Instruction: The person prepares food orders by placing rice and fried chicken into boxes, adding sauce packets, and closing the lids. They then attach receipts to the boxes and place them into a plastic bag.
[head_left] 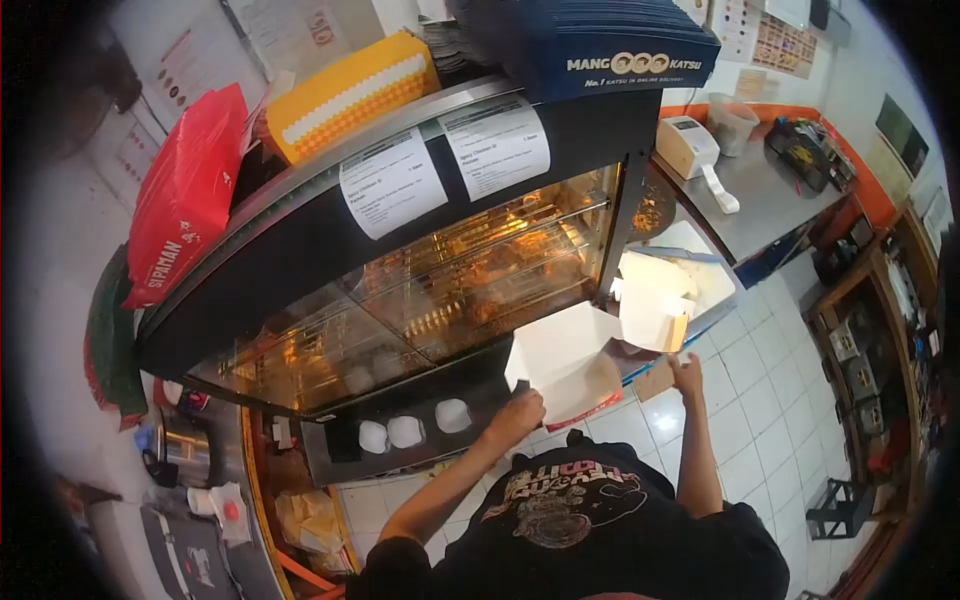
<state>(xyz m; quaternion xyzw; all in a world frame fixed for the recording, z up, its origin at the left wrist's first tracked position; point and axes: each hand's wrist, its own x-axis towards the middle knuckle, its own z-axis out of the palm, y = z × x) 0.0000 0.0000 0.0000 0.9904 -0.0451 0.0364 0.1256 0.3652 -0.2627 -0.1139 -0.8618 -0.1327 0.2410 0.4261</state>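
My left hand [517, 413] grips the near left edge of an open paper food box [568, 355], white inside with red showing along its lower outer edge. The box is tilted, its inside facing up, and nothing lies in it. My right hand [686, 374] is just below a second open box [652, 308], white inside with a yellow outer flap. Its thumb and forefinger stand apart, close under the yellow flap, with nothing visible between them. The second box rests at the end of the counter beside the glass warmer.
A lit glass food warmer [480, 270] fills the middle, with two printed order slips [394, 183] stuck on its front. Flat dark blue boxes [630, 55], a yellow box [350, 95] and a red bag [190, 200] lie on top. A receipt printer [686, 147] stands on the steel counter [745, 215].
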